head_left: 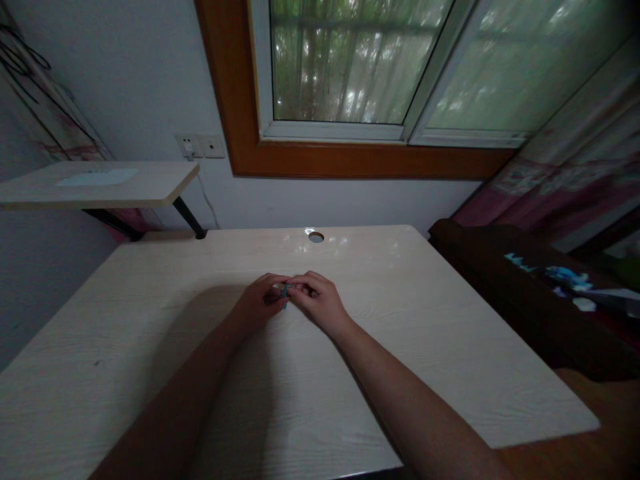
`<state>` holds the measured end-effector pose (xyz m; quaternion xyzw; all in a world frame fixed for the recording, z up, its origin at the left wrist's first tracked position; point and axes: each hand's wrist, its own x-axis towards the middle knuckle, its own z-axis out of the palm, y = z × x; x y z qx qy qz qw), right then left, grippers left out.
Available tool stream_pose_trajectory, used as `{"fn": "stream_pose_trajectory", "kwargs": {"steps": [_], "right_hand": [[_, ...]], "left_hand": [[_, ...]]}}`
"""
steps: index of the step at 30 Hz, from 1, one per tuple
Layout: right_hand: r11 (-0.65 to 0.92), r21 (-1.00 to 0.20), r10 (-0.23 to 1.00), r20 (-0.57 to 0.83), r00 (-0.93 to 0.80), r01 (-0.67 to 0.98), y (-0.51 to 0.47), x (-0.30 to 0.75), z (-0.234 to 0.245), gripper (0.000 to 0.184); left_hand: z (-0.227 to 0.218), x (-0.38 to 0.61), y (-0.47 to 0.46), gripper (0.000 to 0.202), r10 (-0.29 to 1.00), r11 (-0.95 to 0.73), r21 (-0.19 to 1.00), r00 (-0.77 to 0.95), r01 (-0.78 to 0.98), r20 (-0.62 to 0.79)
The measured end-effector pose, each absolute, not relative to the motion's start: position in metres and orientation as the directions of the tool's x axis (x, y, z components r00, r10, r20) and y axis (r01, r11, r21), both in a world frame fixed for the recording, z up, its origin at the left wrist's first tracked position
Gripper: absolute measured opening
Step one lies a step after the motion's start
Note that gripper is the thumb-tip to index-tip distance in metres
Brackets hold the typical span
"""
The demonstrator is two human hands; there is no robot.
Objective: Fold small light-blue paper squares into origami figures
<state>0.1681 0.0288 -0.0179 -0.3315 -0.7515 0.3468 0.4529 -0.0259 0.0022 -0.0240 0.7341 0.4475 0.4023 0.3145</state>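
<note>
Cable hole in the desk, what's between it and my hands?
Only bare desktop, seen in the head view, separates the cable hole from the left hand and right hand, which pinch a small teal piece.

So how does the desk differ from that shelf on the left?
The desk is broad; the shelf is narrow and sits higher, on black struts. The desk has a round hole near its far edge; the shelf bears a pale sheet. Above the desk, not the shelf, the left hand and right hand pinch a small blue piece. Both are pale wood.
</note>
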Motion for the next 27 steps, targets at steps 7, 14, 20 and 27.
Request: {"fn": "stream_pose_trajectory", "kwargs": {"steps": [7, 14, 20, 27], "right_hand": [[0.541, -0.822, 0.816, 0.461, -0.349, 0.177, 0.0288, 0.1679, -0.0184, 0.015], [0.544, -0.818, 0.815, 0.461, -0.351, 0.187, 0.0279, 0.1677, -0.0153, 0.014], [0.538, -0.822, 0.818, 0.457, -0.349, 0.185, 0.0277, 0.168, -0.0151, 0.013], [0.543, -0.821, 0.816, 0.467, -0.339, 0.177, 0.0281, 0.1676, -0.0163, 0.013]], "left_hand": [[-0.0264, -0.0259, 0.002, 0.039, 0.913, -0.391, 0.843, 0.269, 0.37, 0.305], [-0.0252, -0.0256, 0.0017, 0.039, 0.914, -0.387, 0.849, 0.267, 0.359, 0.304], [-0.0248, -0.0253, 0.0014, 0.039, 0.914, -0.388, 0.85, 0.264, 0.357, 0.307], [-0.0236, -0.0256, 0.001, 0.038, 0.912, -0.398, 0.828, 0.269, 0.395, 0.31]]}}
